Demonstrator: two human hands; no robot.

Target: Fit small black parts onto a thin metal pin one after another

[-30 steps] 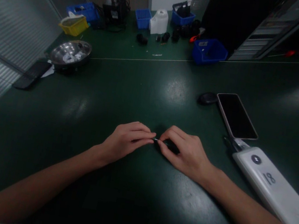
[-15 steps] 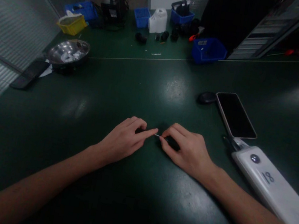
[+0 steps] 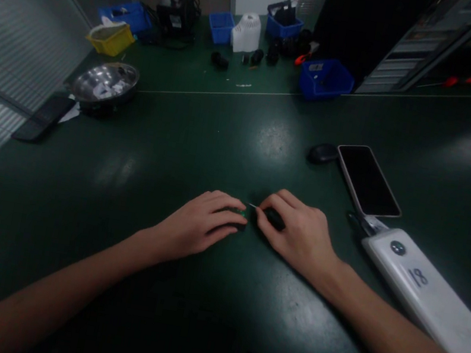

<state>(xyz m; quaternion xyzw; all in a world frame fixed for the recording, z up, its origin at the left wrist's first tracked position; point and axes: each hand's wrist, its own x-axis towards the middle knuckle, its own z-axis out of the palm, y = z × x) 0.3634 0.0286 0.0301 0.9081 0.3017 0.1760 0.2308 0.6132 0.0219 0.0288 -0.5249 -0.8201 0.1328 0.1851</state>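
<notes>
Pinched in my right hand [image 3: 299, 226] is a screwdriver [image 3: 274, 218] with a black handle. Its thin bright shaft points left, toward my other hand. The fingertips of my left hand [image 3: 199, 218] close over a small dark piece with a green part [image 3: 243, 214], held low at the green table [image 3: 203, 153]. Fingers cover most of that piece, so its kind cannot be told. A short gap separates the shaft's tip from the left fingertips.
Right of my hands lie a black mouse [image 3: 323, 154], a phone [image 3: 369, 179] and a white power bank-like case [image 3: 428, 293] marked 18. A metal bowl [image 3: 82, 92] stands far left. Blue bins [image 3: 326, 82], a yellow bin [image 3: 111, 40] and a white housing [image 3: 246, 34] line the back.
My left index finger, stretched toward the shaft before, has drawn back and bent over the small piece, baring its green part. The right hand keeps the screwdriver, its tip slightly higher.
</notes>
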